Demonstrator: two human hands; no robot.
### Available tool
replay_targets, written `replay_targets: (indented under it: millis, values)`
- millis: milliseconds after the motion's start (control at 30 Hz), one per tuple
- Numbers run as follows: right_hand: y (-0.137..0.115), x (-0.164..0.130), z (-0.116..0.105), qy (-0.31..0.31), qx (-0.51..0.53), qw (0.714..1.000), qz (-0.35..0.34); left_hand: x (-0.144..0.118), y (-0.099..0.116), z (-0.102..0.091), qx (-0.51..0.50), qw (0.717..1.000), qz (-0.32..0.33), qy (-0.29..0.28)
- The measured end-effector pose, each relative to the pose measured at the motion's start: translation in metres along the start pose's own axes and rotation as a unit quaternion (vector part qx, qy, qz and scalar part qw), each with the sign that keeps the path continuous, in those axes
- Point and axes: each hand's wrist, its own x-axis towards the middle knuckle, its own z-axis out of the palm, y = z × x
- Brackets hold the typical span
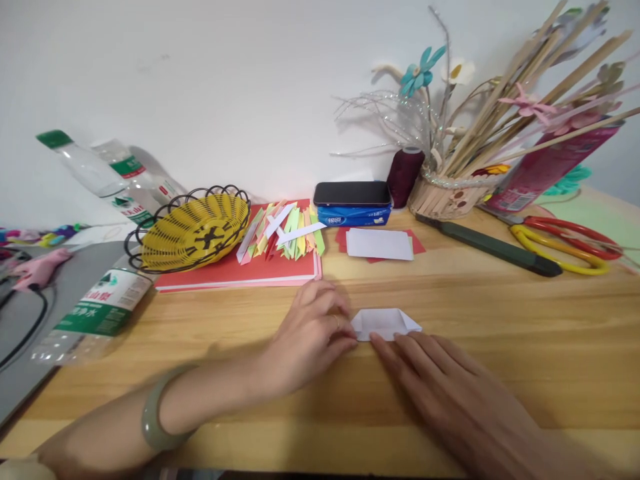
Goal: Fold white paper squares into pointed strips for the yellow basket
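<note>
A small piece of white paper (pixel 384 321) lies on the wooden table, its two ends folded into slanted corners. My left hand (pixel 316 328) is curled at the paper's left tip, thumb and index finger closed on that corner. A ring and a pale green bangle show on this arm. From the right, my right hand (pixel 435 373) rests with fingers stretched out, fingertips pressing the paper's lower edge. Behind the paper, white paper slips (pixel 380 244) lie on top of red ones (pixel 418 241).
Folded coloured paper strips (pixel 287 230) lie on red sheets (pixel 240 275) beside a yellow basket (pixel 197 230). A phone (pixel 353 194) tops a blue pack (pixel 353 215). Rightward are a dark green cutter (pixel 500 248), scissors (pixel 560 250) and a stick-filled holder (pixel 445 193). Plastic bottles (pixel 100 310) lie left.
</note>
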Motion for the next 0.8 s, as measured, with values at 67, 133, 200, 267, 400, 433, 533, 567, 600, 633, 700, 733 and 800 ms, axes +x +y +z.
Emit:
replay_targets:
  millis: [67,133,200,267,400,433,533,567,600,633,700,733,800]
  values:
    - [0.002,0.002,0.0,-0.016,0.026,1.0,-0.003,0.002,-0.004,-0.006,-0.011,0.999,0.027,-0.023]
    - [0.005,0.005,-0.001,-0.026,0.056,0.998,-0.009,0.004,-0.008,-0.012,-0.008,0.997,0.06,-0.052]
    - [0.01,0.007,-0.002,-0.032,0.079,0.996,-0.01,0.006,-0.01,-0.019,0.015,0.992,0.103,-0.072]
    - [0.014,0.008,-0.003,-0.032,0.091,0.995,-0.01,0.006,-0.01,-0.022,0.048,0.986,0.143,-0.072]
    - [0.016,0.009,-0.001,-0.023,0.095,0.995,-0.015,0.004,-0.007,-0.02,0.126,0.97,0.199,-0.061]
    - [0.016,0.008,-0.001,-0.024,0.095,0.995,-0.015,0.003,-0.006,-0.018,0.156,0.962,0.212,-0.067]
    - [0.015,0.007,-0.001,-0.027,0.093,0.995,-0.014,0.001,-0.005,-0.017,0.246,0.932,0.249,-0.096]
    - [0.015,0.007,-0.002,-0.028,0.093,0.995,-0.011,0.0,-0.005,-0.018,0.26,0.922,0.269,-0.1]
    - [0.015,0.007,-0.002,-0.028,0.094,0.995,-0.006,0.0,-0.005,-0.019,0.263,0.915,0.29,-0.096]
    - [0.014,0.007,-0.002,-0.028,0.095,0.995,-0.002,-0.001,-0.006,-0.021,0.258,0.914,0.305,-0.078]
    - [0.014,0.007,-0.002,-0.03,0.095,0.995,0.003,-0.002,-0.006,-0.023,0.242,0.916,0.319,-0.027]
    - [0.014,0.007,-0.002,-0.032,0.094,0.995,0.002,-0.002,-0.006,-0.023,0.238,0.919,0.315,-0.009]
    - [0.013,0.007,-0.001,-0.034,0.089,0.995,-0.001,-0.002,-0.005,-0.019,0.247,0.921,0.301,-0.007]
